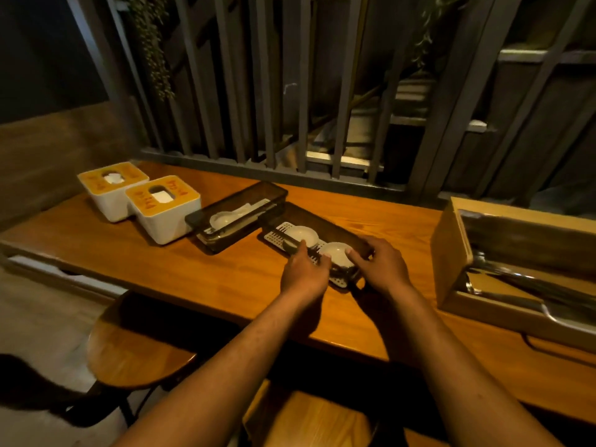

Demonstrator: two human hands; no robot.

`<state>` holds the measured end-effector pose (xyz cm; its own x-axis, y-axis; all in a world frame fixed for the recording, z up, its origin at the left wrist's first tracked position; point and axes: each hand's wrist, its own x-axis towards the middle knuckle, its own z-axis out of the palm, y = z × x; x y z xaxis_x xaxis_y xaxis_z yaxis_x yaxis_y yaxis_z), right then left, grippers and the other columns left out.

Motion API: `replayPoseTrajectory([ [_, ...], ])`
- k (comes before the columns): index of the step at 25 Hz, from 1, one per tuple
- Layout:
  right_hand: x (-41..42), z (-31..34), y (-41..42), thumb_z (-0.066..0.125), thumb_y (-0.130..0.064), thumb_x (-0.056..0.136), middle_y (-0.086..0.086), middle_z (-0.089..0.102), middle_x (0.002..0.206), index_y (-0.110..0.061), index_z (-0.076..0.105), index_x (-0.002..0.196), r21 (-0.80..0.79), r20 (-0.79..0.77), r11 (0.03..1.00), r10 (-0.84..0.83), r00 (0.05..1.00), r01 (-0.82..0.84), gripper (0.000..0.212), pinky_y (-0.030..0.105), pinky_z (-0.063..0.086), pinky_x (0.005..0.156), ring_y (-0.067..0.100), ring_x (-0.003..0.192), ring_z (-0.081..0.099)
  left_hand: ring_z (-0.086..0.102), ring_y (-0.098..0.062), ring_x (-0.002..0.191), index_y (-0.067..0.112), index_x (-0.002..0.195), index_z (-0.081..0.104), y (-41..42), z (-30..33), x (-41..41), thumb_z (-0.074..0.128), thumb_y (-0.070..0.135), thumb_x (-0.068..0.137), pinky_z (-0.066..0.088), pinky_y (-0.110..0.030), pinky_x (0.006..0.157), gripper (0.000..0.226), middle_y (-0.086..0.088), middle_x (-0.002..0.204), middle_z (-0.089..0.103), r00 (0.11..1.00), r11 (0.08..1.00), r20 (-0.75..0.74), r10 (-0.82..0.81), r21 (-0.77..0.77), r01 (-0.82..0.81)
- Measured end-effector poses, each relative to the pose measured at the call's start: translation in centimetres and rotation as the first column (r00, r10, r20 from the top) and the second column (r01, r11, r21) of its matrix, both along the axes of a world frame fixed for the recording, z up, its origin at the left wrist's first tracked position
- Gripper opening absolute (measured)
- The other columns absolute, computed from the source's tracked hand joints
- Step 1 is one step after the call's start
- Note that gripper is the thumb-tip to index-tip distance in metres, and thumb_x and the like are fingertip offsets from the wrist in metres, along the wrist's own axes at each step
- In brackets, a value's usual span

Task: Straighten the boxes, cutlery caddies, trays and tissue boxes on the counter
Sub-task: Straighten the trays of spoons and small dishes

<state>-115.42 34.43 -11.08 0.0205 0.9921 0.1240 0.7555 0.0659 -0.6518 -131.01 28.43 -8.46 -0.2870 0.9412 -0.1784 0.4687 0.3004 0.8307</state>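
I have both hands on the dark tray (325, 225) in the middle of the wooden counter (200, 279). My left hand (303, 272) sits at the tray's near edge, fingers curled over the rim, with the thumb reaching up beside the farther white bowl (301, 235). My right hand (383, 266) grips the tray's near right corner, fingers curled around it, its forefinger lying against the nearer white bowl (337, 254). Both bowls rest on a white slotted insert (274, 235) inside the tray, which lies at an angle to the counter's edge.

Just left of my left hand and a little farther away lies the dark translucent cutlery caddy (238, 214), also angled, with a white spoon (222, 219) inside. It sits close beside the tray; I cannot tell whether their corners touch. Farther left from that hand stand two white tissue boxes with orange tops, the nearer tissue box (164, 208) just beside the caddy and the farther tissue box (113, 188) behind it, the two touching or nearly so.

Well to the right of my right hand stands an open wooden box (451, 253) holding metal cutlery (529, 285).

Below my left forearm, in front of the counter, is a round wooden stool (135, 346). Beyond the counter runs a grey metal railing (267, 91).
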Motion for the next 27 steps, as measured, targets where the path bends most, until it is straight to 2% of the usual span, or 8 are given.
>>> replayPoseTrajectory([
  [4,-0.3,-0.8,-4.4,0.072,-0.058,0.077,-0.002,0.064,0.116,-0.026,0.065,0.122,0.103,-0.053,0.971,-0.210,0.976,0.214,0.055,0.036,0.054,0.080,0.020,0.101,0.062,0.041,-0.027,0.137,0.031,0.153,0.025,1.9,-1.4,0.5,0.052,0.032,0.098,0.039,-0.039,0.105,0.061,-0.006,0.154,0.037,0.993,0.997,-0.093,-0.069,0.028,0.072],
  [9,-2.4,-0.7,-9.4,0.071,-0.045,0.082,-0.008,0.069,0.104,-0.027,0.072,0.109,0.181,-0.082,0.948,-0.252,0.964,0.263,0.032,0.031,0.054,0.072,0.010,0.086,0.065,0.052,-0.026,0.126,0.033,0.147,0.037,3.8,-0.5,-2.1,0.053,0.016,0.097,0.048,-0.041,0.098,0.055,-0.003,0.143,0.052,0.973,0.966,-0.031,-0.228,0.119,0.230],
  [12,-4.4,-1.0,-11.0,0.067,-0.033,0.085,-0.010,0.073,0.101,-0.028,0.072,0.111,0.135,-0.161,0.986,-0.073,0.984,0.095,0.027,0.032,0.057,0.072,0.004,0.081,0.067,0.050,-0.027,0.122,0.032,0.138,0.048,3.7,0.5,-4.2,0.058,0.020,0.094,0.047,-0.043,0.097,0.047,-0.005,0.135,0.054,0.866,0.936,-0.475,-0.154,0.212,0.283],
  [14,-4.6,-0.5,-10.7,0.064,-0.019,0.088,-0.006,0.074,0.096,-0.025,0.073,0.108,0.092,-0.243,0.995,0.000,0.970,0.023,0.022,0.028,0.054,0.069,0.006,0.078,0.068,0.046,-0.025,0.122,0.030,0.133,0.054,2.4,0.8,-4.0,0.058,0.021,0.093,0.044,-0.041,0.099,0.042,-0.005,0.135,0.052,0.777,0.881,-0.613,-0.140,0.282,0.381],
  [16,-3.0,0.5,-8.9,0.058,-0.008,0.092,-0.003,0.072,0.096,-0.022,0.072,0.106,0.079,-0.330,0.987,-0.108,0.938,0.141,0.024,0.022,0.050,0.064,0.008,0.076,0.067,0.044,-0.025,0.124,0.030,0.133,0.054,0.4,0.4,-2.7,0.056,0.032,0.093,0.041,-0.042,0.101,0.040,-0.005,0.135,0.052,0.690,0.821,-0.700,-0.184,0.277,0.500],
  [19,-0.2,2.7,-5.6,0.057,-0.013,0.094,-0.005,0.066,0.118,-0.033,0.066,0.117,0.137,-0.164,0.945,-0.273,0.948,0.296,0.032,0.033,0.054,0.080,0.015,0.100,0.064,0.040,-0.031,0.131,0.026,0.143,0.041,-1.6,-1.0,-1.0,0.050,0.050,0.093,0.037,-0.047,0.104,0.056,-0.010,0.141,0.048,0.581,0.825,-0.786,-0.214,0.173,0.538],
  [24,-0.7,5.0,-1.5,0.067,-0.024,0.088,-0.003,0.038,0.153,-0.034,0.045,0.143,-0.038,0.416,0.999,0.016,0.909,0.000,0.060,0.046,0.037,0.109,0.027,0.140,0.033,0.037,-0.030,0.136,0.022,0.149,0.033,-1.8,-1.1,-3.2,0.058,0.032,0.092,0.034,-0.043,0.110,0.063,-0.010,0.148,0.043,0.377,0.718,-0.884,-0.277,0.070,0.692],
  [27,-0.7,2.3,-2.2,0.062,-0.031,0.089,-0.006,0.027,0.160,-0.039,0.033,0.148,-0.039,0.435,0.999,0.014,0.900,0.003,0.066,0.054,0.017,0.119,0.025,0.148,0.016,0.029,-0.025,0.143,0.029,0.147,0.033,0.0,-0.1,-6.5,0.061,0.033,0.091,0.029,-0.046,0.114,0.063,-0.001,0.156,0.034,0.393,0.708,-0.833,-0.390,0.002,0.706],
])
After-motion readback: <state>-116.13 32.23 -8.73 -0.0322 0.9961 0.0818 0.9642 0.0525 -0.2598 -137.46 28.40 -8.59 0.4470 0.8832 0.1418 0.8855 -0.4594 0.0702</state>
